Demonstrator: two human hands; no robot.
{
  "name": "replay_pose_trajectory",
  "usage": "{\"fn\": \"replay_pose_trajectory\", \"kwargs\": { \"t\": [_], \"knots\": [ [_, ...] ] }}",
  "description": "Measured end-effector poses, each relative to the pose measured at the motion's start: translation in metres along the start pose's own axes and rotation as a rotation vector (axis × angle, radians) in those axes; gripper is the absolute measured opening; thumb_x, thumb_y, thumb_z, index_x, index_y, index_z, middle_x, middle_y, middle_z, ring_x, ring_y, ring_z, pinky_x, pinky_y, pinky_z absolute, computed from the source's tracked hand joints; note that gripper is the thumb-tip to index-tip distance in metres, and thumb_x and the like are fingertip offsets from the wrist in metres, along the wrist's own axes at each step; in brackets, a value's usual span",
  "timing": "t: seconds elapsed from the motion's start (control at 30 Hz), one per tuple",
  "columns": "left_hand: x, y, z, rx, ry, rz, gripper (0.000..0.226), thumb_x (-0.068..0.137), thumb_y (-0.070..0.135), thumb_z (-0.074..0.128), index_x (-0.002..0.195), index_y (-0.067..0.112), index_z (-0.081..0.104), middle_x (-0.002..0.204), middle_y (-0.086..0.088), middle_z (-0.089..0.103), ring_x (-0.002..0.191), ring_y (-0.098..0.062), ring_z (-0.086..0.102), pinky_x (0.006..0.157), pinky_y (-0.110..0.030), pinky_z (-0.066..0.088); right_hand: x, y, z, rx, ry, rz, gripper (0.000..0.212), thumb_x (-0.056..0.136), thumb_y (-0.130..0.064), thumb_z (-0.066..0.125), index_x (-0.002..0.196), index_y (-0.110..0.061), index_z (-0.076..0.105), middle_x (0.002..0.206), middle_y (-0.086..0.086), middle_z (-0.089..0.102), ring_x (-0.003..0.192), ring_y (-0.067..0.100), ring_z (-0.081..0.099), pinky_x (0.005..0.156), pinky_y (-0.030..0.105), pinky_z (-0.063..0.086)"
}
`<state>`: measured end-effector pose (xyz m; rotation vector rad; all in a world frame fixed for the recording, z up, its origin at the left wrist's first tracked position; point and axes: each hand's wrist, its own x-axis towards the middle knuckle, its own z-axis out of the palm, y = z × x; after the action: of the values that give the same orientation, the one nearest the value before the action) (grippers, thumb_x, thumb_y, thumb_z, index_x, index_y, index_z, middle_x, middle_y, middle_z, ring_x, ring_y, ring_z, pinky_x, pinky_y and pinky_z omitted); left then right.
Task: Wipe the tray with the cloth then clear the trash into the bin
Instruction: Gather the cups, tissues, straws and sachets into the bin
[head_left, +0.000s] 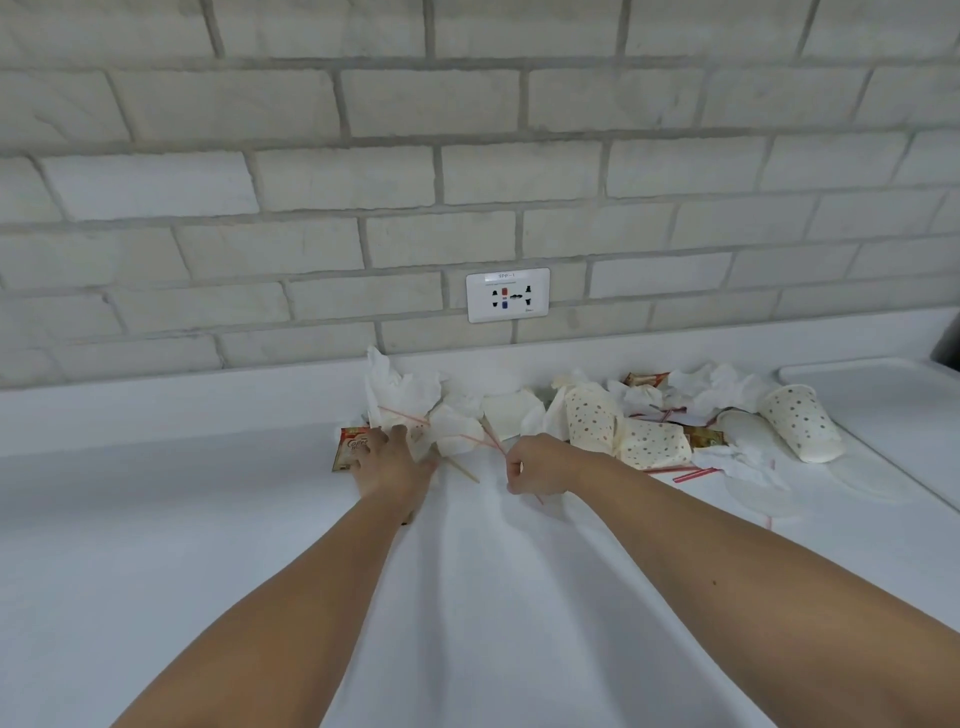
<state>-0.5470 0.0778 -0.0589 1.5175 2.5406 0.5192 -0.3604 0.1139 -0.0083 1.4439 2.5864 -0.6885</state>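
Observation:
A heap of trash lies along the back of the white counter (467, 571): crumpled white tissues (400, 389), spotted paper cups (800, 423), red-and-white straws (691, 473) and brown sachets (350, 449). My left hand (389, 460) lies over the sachet and tissues at the heap's left end, fingers spread. My right hand (537, 465) is curled and pinches a thin straw (493, 441) near the middle. A white tray (872, 379) lies at the far right. No cloth and no bin are in view.
A brick wall with a socket plate (508, 294) stands right behind the counter. A raised ledge runs along the wall. A dark object (948, 343) shows at the right edge.

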Motion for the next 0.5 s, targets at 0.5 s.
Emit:
{"fn": "replay_pose_trajectory", "kwargs": {
  "t": [0.5],
  "knots": [
    [0.003,-0.019,-0.012,-0.683,0.292,0.065,0.018,0.091,0.004,0.039,0.099,0.003,0.055,0.096,-0.009,0.050,0.086,-0.026,0.049,0.070,-0.029,0.036,0.096,-0.032,0.018,0.005,0.287,-0.021,0.063,0.089,-0.015,0.056,0.144,-0.019,0.025,0.138,0.009,0.031,0.125,0.031,0.034,0.094,0.039,0.042]
  ]
}}
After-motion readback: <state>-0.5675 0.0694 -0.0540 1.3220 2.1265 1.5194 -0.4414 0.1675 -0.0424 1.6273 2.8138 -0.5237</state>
